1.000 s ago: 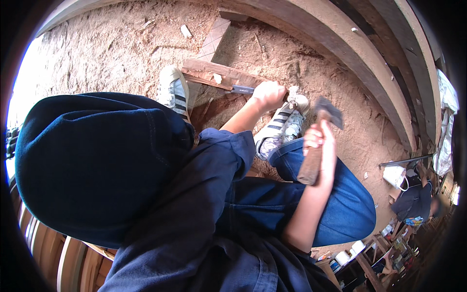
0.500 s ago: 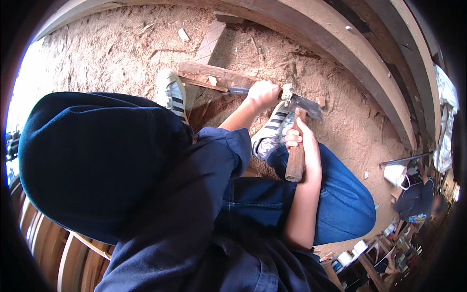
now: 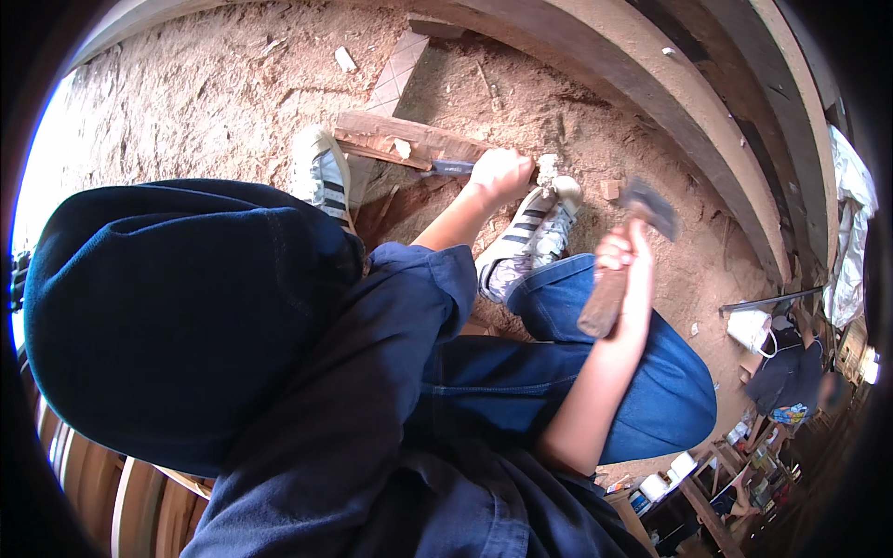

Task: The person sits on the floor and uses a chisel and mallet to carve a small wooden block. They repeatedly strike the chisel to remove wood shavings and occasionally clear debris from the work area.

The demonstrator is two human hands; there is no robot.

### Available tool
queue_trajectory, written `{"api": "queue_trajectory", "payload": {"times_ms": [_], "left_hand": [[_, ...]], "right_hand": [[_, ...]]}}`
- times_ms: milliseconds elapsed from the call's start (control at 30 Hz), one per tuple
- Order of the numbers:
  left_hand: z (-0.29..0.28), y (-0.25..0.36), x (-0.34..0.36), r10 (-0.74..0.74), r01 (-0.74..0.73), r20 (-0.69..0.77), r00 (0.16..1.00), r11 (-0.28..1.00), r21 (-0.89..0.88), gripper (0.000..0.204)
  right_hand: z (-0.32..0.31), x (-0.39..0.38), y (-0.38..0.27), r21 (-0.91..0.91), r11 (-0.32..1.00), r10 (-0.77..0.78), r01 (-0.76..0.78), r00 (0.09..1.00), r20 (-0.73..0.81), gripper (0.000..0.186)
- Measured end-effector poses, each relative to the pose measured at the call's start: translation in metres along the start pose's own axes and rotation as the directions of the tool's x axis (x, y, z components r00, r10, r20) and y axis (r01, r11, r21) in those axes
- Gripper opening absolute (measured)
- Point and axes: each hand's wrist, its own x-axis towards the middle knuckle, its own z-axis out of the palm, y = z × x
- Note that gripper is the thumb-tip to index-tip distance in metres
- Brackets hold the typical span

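Note:
My left hand (image 3: 503, 175) is closed round a chisel; its grey blade (image 3: 450, 167) points left against a reddish wooden board (image 3: 419, 136). A pale, frayed lump (image 3: 549, 166) shows at the handle's end, right of my fist. The board has a rough cut along its near edge, with a loose wood chip (image 3: 402, 148) on it. My right hand (image 3: 621, 249) grips a hammer by its thick wooden handle (image 3: 603, 305). The dark metal hammer head (image 3: 648, 206), slightly blurred, is apart from the chisel, to its right.
My striped shoes (image 3: 325, 186) stand near the board on wood-dust-covered ground. A small wood block (image 3: 609, 190) lies beyond the right shoe. Long curved timbers (image 3: 642, 93) run along the far right. Another person (image 3: 787, 372) is at the right, near a white bucket (image 3: 750, 330).
My right hand has swung the hammer away to the right, off the chisel's end. My left hand and the chisel stay nearly in place on the board.

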Motion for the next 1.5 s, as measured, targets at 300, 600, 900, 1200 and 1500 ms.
{"api": "queue_trajectory", "payload": {"times_ms": [300, 600, 900, 1200, 1500], "left_hand": [[0.006, 0.004, 0.002, 0.018, -0.014, -0.052, 0.999, 0.998, 0.063, 0.017], [-0.013, -0.001, -0.003, -0.096, 0.093, 0.056, 0.994, 0.994, 0.053, 0.032], [-0.016, -0.003, -0.005, -0.09, 0.086, 0.047, 0.995, 0.994, 0.073, 0.035], [-0.012, -0.004, -0.005, -0.05, 0.053, -0.054, 0.997, 0.997, 0.056, 0.015], [-0.011, -0.009, -0.003, -0.1, 0.1, 0.003, 0.995, 0.99, 0.095, 0.039]], "right_hand": [[0.007, 0.009, 0.054, -0.364, 0.911, 0.215, -0.196, 0.976, 0.013, 0.033], [0.026, 0.008, 0.036, 0.084, 0.98, 0.175, -0.18, 0.983, 0.062, 0.028], [0.026, 0.014, 0.038, -0.072, 0.931, 0.365, -0.359, 0.921, 0.134, 0.027], [-0.005, 0.012, -0.029, -0.083, 0.821, -0.556, 0.565, 0.758, -0.341, 0.027], [0.023, 0.015, 0.045, -0.102, 0.932, 0.36, -0.347, 0.918, 0.165, 0.025]]}}
